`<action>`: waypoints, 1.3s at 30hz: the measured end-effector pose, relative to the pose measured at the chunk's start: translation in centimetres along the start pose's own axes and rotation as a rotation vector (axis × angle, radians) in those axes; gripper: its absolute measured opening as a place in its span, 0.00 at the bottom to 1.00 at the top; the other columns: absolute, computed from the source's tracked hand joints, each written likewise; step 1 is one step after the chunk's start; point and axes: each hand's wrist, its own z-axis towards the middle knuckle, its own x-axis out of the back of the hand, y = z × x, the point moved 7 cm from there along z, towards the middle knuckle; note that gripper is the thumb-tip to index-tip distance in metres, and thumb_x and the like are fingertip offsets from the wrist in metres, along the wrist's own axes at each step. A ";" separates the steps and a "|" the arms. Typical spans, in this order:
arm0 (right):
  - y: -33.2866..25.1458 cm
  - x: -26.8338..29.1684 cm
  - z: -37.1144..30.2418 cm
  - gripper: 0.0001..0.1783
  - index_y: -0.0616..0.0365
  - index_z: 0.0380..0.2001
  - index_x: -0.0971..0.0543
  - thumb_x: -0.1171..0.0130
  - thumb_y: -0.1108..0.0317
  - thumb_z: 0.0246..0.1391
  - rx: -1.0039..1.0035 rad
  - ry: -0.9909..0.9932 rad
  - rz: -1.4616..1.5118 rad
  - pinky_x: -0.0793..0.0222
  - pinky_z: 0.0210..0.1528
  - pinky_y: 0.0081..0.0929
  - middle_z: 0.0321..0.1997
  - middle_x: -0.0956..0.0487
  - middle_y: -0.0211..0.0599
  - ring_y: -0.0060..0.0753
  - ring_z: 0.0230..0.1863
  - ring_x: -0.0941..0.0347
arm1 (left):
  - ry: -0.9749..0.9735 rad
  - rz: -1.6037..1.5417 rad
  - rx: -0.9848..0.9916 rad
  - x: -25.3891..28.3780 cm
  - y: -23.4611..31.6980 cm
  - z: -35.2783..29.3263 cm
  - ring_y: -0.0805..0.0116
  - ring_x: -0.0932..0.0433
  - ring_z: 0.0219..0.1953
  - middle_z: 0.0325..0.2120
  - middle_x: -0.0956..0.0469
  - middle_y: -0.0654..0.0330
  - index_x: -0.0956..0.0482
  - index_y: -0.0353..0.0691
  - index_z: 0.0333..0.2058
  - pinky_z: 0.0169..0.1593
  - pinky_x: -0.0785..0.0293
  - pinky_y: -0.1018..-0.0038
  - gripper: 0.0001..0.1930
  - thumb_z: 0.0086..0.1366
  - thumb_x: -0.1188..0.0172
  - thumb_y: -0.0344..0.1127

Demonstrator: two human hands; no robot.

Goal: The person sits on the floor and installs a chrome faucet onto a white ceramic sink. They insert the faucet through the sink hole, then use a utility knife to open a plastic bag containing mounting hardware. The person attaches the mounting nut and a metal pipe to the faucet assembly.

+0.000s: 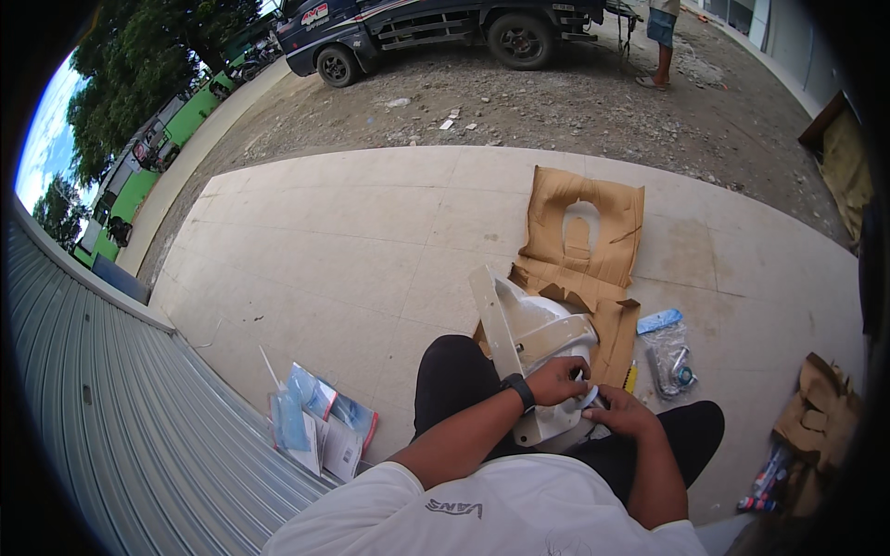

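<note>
A white ceramic fixture [542, 324], which looks like a wash basin or a toilet part, lies tilted between my crossed legs. My left hand [558, 380], with a dark watch at its wrist, rests over its near end, the fingers curled at a small dark spot. Close beside it, my right hand [623, 413] has its fingers bent round a small white ring-like piece [590, 397] at the fixture. What the left fingertips pinch is too small to make out. Under the fixture's far side lies torn brown cardboard [616, 338].
A moulded cardboard sheet [626, 222] lies beyond the fixture. Clear bags of fittings [669, 361] are on the right, blue and white packets [320, 417] on the left. More cardboard [816, 412] sits far right. A ribbed metal shutter [111, 398] borders the left; a truck [436, 32] and a person [661, 42] stand beyond.
</note>
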 end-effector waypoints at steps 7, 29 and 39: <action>-1.8 0.1 -0.2 0.30 0.59 0.57 0.24 0.25 0.62 0.53 0.031 0.096 0.160 0.27 0.54 0.32 0.48 0.17 0.41 0.34 0.49 0.21 | 0.045 0.121 -0.031 0.2 -0.5 0.3 0.76 0.26 0.28 0.26 0.22 0.63 0.22 0.38 0.39 0.34 0.29 0.74 0.12 0.66 0.32 0.40; -0.9 0.5 0.2 0.30 0.60 0.54 0.25 0.24 0.63 0.50 -0.026 0.183 0.112 0.27 0.59 0.34 0.50 0.18 0.46 0.42 0.54 0.20 | 0.167 -0.011 -0.009 1.1 -2.0 0.8 0.76 0.24 0.26 0.25 0.20 0.61 0.20 0.38 0.35 0.32 0.27 0.74 0.10 0.64 0.33 0.39; -4.6 1.1 -1.1 0.30 0.61 0.57 0.24 0.26 0.61 0.54 0.213 0.429 -0.397 0.27 0.58 0.35 0.48 0.18 0.47 0.42 0.54 0.21 | 0.227 -0.028 0.142 1.6 -3.0 1.0 0.77 0.25 0.27 0.24 0.22 0.62 0.21 0.37 0.35 0.33 0.27 0.74 0.10 0.65 0.33 0.38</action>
